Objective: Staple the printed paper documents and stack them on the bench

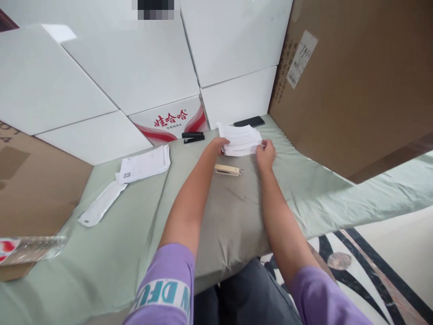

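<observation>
Head view showed both arms stretched forward over a pale green cloth to a stack of papers lying near the far edge. The left hand held the stack's left side and the right hand its right side, fingers curled around the edges. Just in front of the stack, between the wrists, lay a beige stapler, untouched. A black stapler sat to the left of the papers, and a black phone behind them. Farther left lay a printed sheet carrying a small square code, with a white envelope beside it. Behind stood a white box with red Chinese characters and red swooshes. A brown carton on the right bore a white label, its writing too small to read. The purple sleeve showed partial letters "DFU".
</observation>
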`<action>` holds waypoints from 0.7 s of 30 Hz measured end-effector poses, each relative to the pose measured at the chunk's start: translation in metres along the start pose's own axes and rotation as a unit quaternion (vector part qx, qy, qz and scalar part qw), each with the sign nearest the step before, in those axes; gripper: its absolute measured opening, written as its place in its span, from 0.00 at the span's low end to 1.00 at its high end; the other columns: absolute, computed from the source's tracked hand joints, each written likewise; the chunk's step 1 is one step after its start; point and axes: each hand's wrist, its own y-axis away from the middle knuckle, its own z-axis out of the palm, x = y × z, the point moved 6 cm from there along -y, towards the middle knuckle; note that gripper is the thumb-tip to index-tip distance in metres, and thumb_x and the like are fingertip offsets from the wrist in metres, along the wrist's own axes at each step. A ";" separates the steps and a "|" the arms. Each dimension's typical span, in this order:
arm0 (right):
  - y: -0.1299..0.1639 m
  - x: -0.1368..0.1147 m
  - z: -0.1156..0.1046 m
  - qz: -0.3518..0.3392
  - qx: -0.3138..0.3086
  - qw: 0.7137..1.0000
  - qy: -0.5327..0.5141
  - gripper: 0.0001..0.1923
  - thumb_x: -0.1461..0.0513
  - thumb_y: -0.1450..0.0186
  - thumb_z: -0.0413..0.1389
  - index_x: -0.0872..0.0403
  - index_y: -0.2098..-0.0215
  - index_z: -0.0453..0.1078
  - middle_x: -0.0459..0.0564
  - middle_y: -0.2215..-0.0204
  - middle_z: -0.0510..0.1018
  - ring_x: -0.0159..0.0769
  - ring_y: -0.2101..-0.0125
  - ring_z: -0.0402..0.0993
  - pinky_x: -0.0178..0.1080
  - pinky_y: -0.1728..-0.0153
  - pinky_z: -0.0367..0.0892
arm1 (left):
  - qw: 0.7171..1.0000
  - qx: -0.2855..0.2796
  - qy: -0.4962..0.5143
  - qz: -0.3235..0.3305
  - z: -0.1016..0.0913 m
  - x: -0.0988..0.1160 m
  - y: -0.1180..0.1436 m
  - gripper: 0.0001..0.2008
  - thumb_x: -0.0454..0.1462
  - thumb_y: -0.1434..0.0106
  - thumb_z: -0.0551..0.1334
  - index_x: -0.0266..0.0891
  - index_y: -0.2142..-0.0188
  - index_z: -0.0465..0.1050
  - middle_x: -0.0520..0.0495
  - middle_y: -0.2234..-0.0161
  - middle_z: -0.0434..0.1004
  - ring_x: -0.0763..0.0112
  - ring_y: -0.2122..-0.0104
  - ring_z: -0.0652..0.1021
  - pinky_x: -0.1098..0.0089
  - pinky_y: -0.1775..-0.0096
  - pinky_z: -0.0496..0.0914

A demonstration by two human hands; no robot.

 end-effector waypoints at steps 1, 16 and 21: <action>-0.001 0.000 0.000 0.000 0.001 1.000 -0.008 0.21 0.60 0.40 0.48 0.56 0.51 0.70 0.59 0.52 0.77 0.46 0.54 0.71 0.54 0.44 0.59 | 1.000 0.002 0.003 -0.008 -0.001 -0.004 0.003 0.15 0.34 0.46 0.72 0.34 0.59 0.76 0.27 0.52 0.79 0.35 0.52 0.79 0.39 0.55 0.73; 0.019 -0.057 0.009 -0.137 -0.139 0.932 -0.306 0.16 0.49 0.42 0.55 0.53 0.65 0.69 0.49 0.67 0.75 0.40 0.62 0.71 0.44 0.58 0.70 | 0.969 0.071 0.135 0.195 -0.090 -0.018 0.083 0.34 0.48 0.53 0.75 0.35 0.49 0.77 0.37 0.46 0.80 0.50 0.46 0.78 0.54 0.42 0.71; 0.022 -0.072 -0.004 -0.178 -0.086 0.934 -0.298 0.07 0.55 0.42 0.51 0.50 0.72 0.60 0.44 0.74 0.64 0.35 0.69 0.65 0.40 0.64 0.67 | 0.964 0.117 0.096 0.220 -0.094 -0.006 0.093 0.28 0.51 0.49 0.73 0.38 0.53 0.79 0.41 0.53 0.82 0.54 0.50 0.80 0.57 0.46 0.73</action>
